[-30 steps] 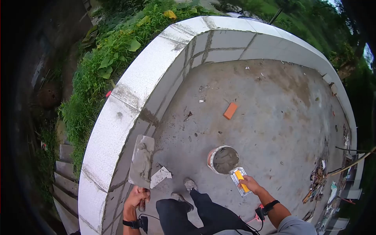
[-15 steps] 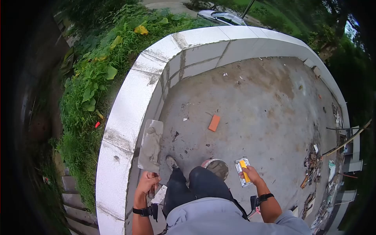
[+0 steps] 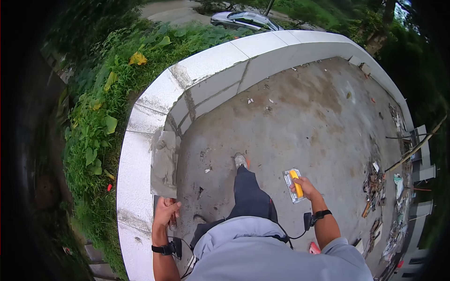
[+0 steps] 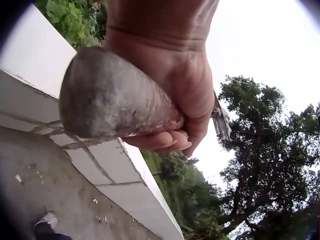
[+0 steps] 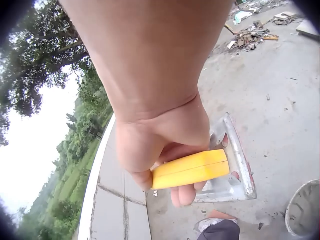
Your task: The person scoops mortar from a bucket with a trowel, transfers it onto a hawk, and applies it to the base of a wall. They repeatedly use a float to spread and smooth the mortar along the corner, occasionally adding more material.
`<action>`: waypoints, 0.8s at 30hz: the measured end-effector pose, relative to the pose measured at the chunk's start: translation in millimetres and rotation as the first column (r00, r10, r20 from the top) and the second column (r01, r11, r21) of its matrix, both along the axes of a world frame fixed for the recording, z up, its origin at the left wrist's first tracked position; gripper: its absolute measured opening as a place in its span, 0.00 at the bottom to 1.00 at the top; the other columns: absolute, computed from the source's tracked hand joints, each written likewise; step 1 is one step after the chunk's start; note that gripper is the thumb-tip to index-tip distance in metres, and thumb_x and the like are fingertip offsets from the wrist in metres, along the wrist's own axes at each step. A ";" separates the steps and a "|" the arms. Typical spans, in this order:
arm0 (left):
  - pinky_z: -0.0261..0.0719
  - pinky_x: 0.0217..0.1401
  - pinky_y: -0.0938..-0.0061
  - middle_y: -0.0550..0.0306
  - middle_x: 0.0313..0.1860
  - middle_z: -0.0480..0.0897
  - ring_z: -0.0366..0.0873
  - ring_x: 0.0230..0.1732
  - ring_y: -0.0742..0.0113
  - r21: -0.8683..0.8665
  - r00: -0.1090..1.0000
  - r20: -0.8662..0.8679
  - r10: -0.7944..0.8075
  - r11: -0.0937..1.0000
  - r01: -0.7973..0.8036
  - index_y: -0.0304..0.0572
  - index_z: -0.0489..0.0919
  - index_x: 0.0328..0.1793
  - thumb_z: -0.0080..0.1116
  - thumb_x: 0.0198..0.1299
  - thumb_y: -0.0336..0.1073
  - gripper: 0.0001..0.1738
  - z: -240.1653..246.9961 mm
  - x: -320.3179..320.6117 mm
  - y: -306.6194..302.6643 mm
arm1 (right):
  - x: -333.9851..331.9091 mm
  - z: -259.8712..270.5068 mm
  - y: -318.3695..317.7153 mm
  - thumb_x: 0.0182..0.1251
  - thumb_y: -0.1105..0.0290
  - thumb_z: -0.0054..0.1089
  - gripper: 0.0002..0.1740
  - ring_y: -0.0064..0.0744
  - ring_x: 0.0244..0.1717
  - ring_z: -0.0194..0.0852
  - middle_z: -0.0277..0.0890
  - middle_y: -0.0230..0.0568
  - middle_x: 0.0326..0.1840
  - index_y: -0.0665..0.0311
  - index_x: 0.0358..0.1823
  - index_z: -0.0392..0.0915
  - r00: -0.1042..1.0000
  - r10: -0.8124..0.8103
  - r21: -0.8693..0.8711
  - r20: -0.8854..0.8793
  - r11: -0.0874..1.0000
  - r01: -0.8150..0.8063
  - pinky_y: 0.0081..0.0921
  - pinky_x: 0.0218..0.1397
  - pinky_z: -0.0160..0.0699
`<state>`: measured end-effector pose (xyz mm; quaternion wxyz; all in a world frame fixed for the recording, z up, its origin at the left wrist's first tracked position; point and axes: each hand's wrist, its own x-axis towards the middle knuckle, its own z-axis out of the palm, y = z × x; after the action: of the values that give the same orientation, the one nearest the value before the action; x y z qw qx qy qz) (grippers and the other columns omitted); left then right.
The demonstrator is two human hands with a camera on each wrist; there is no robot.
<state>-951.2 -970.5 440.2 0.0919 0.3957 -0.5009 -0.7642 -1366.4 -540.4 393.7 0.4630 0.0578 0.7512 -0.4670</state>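
My left hand (image 3: 165,211) grips the worn round handle (image 4: 117,100) of a flat board (image 3: 164,180) that carries a layer of grey mortar (image 3: 165,157), held beside the inner edge of the white wall top. In the left wrist view the fingers of the left hand (image 4: 172,95) wrap the handle. Out to the right, my right hand (image 3: 305,188) grips the yellow handle (image 3: 296,183) of a metal-plated trowel. Seen from the right wrist, the right hand (image 5: 162,140) curls round that yellow handle (image 5: 192,168), with the metal plate (image 5: 247,182) beyond it.
A low curved wall (image 3: 136,182) runs round the left and far side of the concrete floor (image 3: 290,122). Debris (image 3: 375,187) lies along the right edge. A bucket (image 5: 305,210) stands on the floor. Plants (image 3: 93,140) and a car (image 3: 246,20) are outside the wall.
The person has stepped forward along the wall, and a foot now covers most of the orange brick. The bucket has passed out of the head view. Both hands keep their tools.
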 end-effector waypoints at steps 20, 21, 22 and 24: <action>0.69 0.19 0.77 0.62 0.24 0.75 0.71 0.15 0.72 -0.010 0.971 -0.076 0.224 0.974 -0.226 0.39 0.74 0.43 0.66 0.50 0.25 0.14 -42.4 -329.3 -108.5 | -442.8 89.5 -274.3 0.69 0.57 0.57 0.22 0.61 0.45 0.81 0.83 0.57 0.40 0.65 0.56 0.70 -0.028 0.973 0.878 -0.229 0.194 -0.438 0.54 0.49 0.75; 0.69 0.19 0.77 0.62 0.23 0.74 0.70 0.15 0.71 0.017 0.976 -0.047 0.215 0.977 -0.214 0.39 0.74 0.44 0.65 0.49 0.24 0.16 -43.6 -338.8 -107.9 | -456.0 75.9 -279.4 0.69 0.56 0.57 0.22 0.60 0.44 0.81 0.83 0.57 0.39 0.64 0.55 0.70 -0.120 0.966 0.889 -0.230 0.158 -0.430 0.53 0.48 0.75; 0.69 0.19 0.77 0.61 0.23 0.74 0.70 0.15 0.71 0.051 0.979 -0.015 0.205 0.978 -0.204 0.40 0.73 0.45 0.64 0.49 0.24 0.17 -45.4 -349.3 -105.3 | -467.7 65.3 -284.0 0.69 0.56 0.58 0.22 0.60 0.43 0.81 0.83 0.56 0.39 0.63 0.55 0.69 -0.211 0.952 0.900 -0.222 0.116 -0.421 0.53 0.47 0.76; 0.69 0.19 0.76 0.61 0.22 0.73 0.70 0.15 0.70 0.059 0.974 0.034 0.224 0.972 -0.225 0.40 0.73 0.43 0.64 0.48 0.23 0.16 -52.2 -372.8 -103.0 | -496.4 36.6 -307.8 0.68 0.57 0.58 0.21 0.57 0.42 0.81 0.83 0.54 0.38 0.65 0.53 0.70 -0.285 0.935 0.896 -0.211 0.069 -0.438 0.50 0.48 0.76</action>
<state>-1324.0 -1073.5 388.0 0.1585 0.4627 -0.4300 -0.7589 -1862.8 -848.2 430.3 0.1633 -0.5566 0.7891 0.2021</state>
